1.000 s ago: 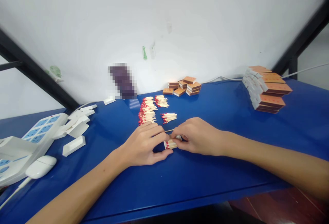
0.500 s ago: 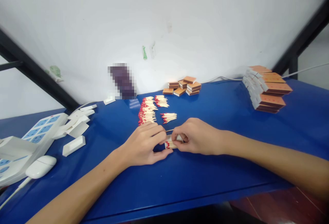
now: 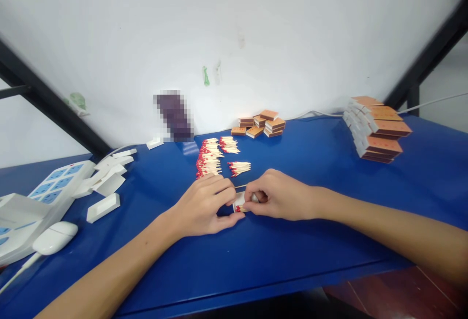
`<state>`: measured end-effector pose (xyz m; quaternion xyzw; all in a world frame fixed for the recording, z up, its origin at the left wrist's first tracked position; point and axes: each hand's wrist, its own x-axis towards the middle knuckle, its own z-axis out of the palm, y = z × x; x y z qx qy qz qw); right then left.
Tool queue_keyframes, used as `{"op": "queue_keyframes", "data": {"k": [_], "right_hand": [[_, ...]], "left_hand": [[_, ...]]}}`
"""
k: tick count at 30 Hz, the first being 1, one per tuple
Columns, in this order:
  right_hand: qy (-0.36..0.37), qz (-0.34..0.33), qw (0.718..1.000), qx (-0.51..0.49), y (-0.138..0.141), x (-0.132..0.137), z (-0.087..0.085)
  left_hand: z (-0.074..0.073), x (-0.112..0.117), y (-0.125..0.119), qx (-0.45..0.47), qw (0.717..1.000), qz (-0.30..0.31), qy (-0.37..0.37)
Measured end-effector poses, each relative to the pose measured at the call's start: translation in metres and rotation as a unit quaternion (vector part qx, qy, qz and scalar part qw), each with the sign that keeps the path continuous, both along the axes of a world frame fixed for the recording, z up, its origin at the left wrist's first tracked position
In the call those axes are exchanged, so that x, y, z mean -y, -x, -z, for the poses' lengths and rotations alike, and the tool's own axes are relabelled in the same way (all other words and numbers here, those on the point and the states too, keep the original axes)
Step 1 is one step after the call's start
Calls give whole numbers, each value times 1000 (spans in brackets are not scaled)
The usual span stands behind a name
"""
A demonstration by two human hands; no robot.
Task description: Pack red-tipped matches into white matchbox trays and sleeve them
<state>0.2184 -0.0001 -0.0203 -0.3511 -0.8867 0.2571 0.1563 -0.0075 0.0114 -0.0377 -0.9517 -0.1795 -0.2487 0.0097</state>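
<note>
Pinching a match tray (image 3: 241,206) between left hand (image 3: 203,207) and right hand (image 3: 280,194), blue table (image 3: 310,246), white wall (image 3: 256,26)

The matchbox tray (image 3: 241,206) is a small white open drawer of card, packed with pale wooden matches (image 3: 238,208) whose red heads show at its left end. It lies low and roughly level, just above or on the blue tabletop (image 3: 310,246); which of the two cannot be told. It sits in the narrow gap between the two hands, pinched at its left end by the left hand (image 3: 204,207) and at its right end by the right hand (image 3: 281,194), and is mostly covered by their fingers.
</note>
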Motion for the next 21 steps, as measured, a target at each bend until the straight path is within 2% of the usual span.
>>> {"op": "queue_keyframes", "data": {"k": [12,17,21], "right_hand": [[28,-57,998,-17,-6,-3,-2],[-27,-78,996,-44,-8,-5,3],[-86,-29,993,-79,-11,-13,9]], "left_hand": [[1,-1,1,-3,1000,2,6],[-2,0,2,-22,1000,-10,14],[-7,3,2,-52,999,-3,11]]}}
